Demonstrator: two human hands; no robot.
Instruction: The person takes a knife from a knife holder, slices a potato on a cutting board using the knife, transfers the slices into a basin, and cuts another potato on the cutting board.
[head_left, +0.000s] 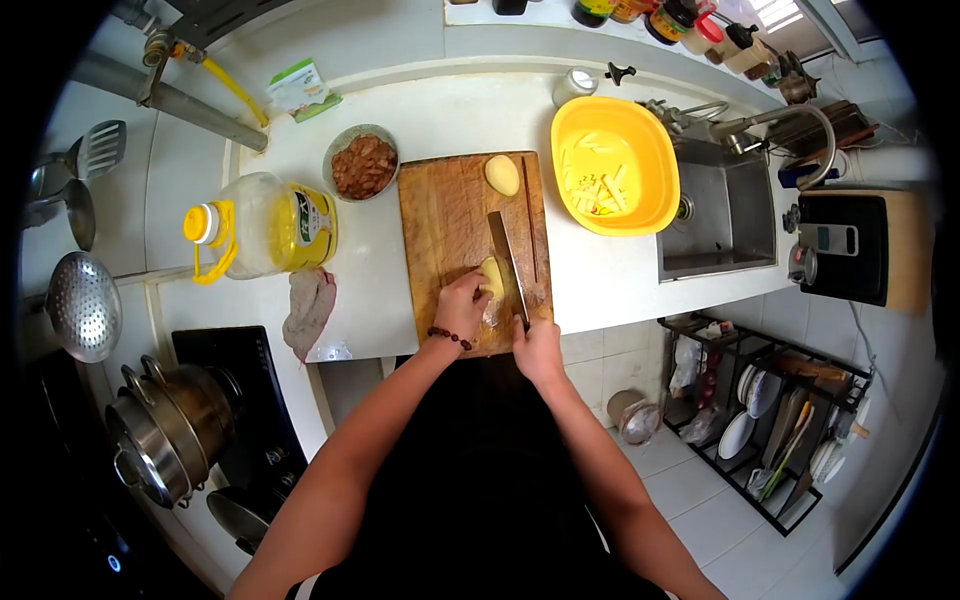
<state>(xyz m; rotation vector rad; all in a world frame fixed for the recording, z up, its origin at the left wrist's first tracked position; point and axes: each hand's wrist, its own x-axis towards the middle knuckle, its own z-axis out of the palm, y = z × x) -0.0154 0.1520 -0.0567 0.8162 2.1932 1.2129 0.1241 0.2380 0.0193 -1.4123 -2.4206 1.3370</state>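
My left hand (462, 305), with a beaded bracelet at the wrist, has its fingers closed on a peeled potato piece (491, 272) on the wooden cutting board (440, 215). Wrapped round the handle of a kitchen knife (506, 258) is my right hand (538, 348). The blade points away from me, just right of the potato piece; whether it touches the potato I cannot tell. Another peeled potato (502, 175) lies near the board's far right corner. To the right, a yellow basin (662, 150) contains pale cut strips (603, 192).
Left of the board stand a bowl of dark minced-looking meat (363, 166) and a large oil bottle (262, 225). A greyish cloth (309, 312) lies at the counter's front edge. The sink (715, 265) is at right, a stacked steel pot (165, 435) at left.
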